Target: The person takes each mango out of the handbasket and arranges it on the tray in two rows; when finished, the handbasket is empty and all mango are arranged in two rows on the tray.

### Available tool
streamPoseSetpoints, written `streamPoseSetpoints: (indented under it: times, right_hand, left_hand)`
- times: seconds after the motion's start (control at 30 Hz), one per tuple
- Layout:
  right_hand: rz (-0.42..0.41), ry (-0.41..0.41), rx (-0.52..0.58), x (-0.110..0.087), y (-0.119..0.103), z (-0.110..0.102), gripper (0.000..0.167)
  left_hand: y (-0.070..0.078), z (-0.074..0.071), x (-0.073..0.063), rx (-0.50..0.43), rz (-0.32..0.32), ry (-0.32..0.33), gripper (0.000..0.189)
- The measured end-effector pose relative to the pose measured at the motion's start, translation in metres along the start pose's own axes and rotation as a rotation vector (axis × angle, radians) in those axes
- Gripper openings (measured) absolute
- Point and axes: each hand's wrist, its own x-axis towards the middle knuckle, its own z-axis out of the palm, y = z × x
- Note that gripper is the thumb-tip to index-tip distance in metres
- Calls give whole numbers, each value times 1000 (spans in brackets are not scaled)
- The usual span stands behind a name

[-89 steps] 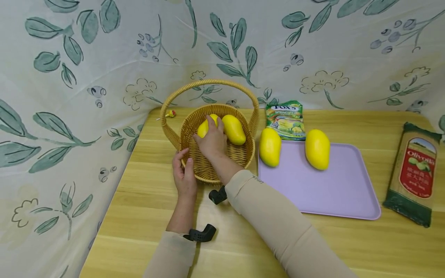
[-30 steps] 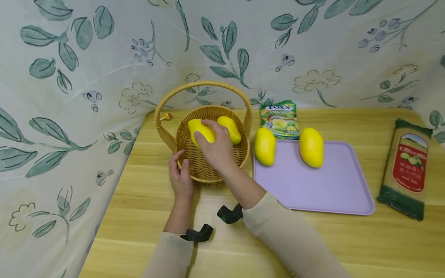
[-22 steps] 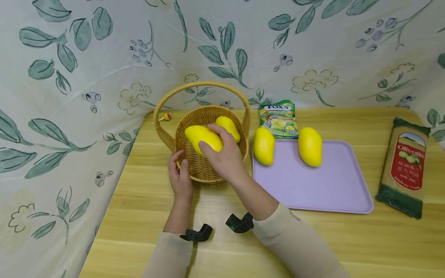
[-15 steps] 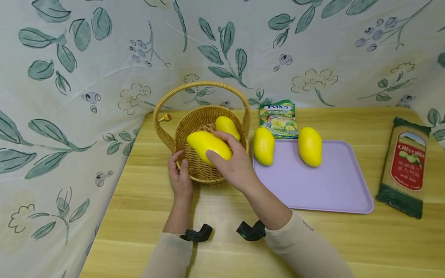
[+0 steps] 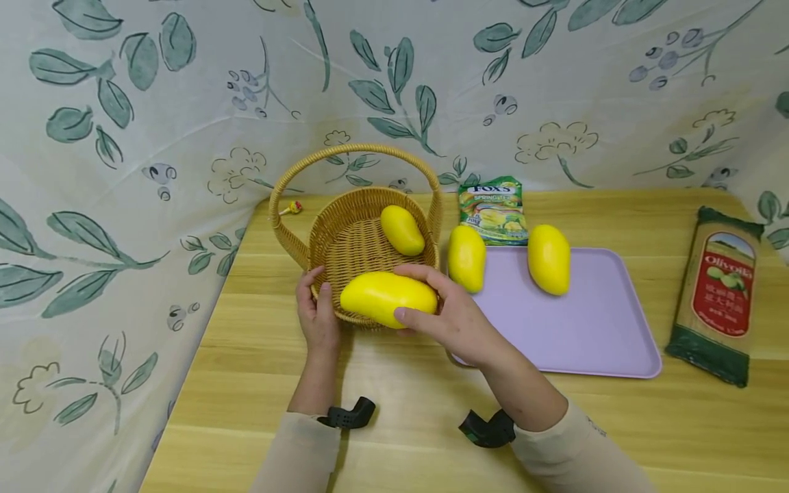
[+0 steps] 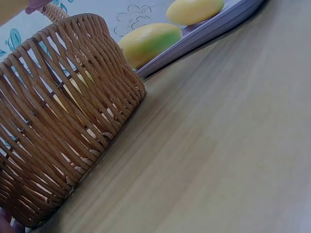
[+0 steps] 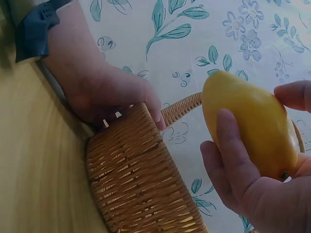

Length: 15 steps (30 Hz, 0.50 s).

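My right hand [image 5: 459, 322] grips a yellow mango [image 5: 379, 296] over the front rim of a wicker basket [image 5: 351, 263]. In the right wrist view, fingers lie on one side of this mango [image 7: 248, 124] and the thumb on the other. My left hand [image 5: 319, 318] holds the basket at its left front rim, with the thumb over the edge in the right wrist view; its other fingers are partly hidden. Inside the basket, toward the back right, lies another mango [image 5: 403, 231]. The basket's woven side [image 6: 68, 111] fills the left of the left wrist view.
Right of the basket, two mangoes, one left [image 5: 466, 259] and one right [image 5: 548, 260], rest on a lilac tray [image 5: 573, 329]. Behind it lies a green Fox's candy bag [image 5: 493, 212]. A pasta pack [image 5: 718, 294] is far right; a lollipop [image 5: 292, 207] lies behind the basket's left.
My right hand has taken a mango from the back left of the basket, lifted it and brought it toward me and to the right. My left hand has stayed at the basket.
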Motion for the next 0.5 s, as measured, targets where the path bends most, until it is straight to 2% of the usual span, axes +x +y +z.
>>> streamPoseSetpoints:
  times: [0.1, 0.3, 0.4, 0.5]
  right_hand:
    - [-9, -72, -14, -5, 4, -7, 50]
    - [-47, -140, -187, -13, 10, -22, 29]
    - [-38, -172, -282, -14, 11, -29, 29]
    - [-1, -223, -378, -15, 11, -39, 36]
  left_hand:
    - [0, -1, 1, 6, -2, 2, 33]
    - [-3, -2, 1, -15, -31, -12, 35]
    - [-3, -1, 1, -8, -27, -15, 36]
    - [-2, -1, 1, -13, -16, -15, 36]
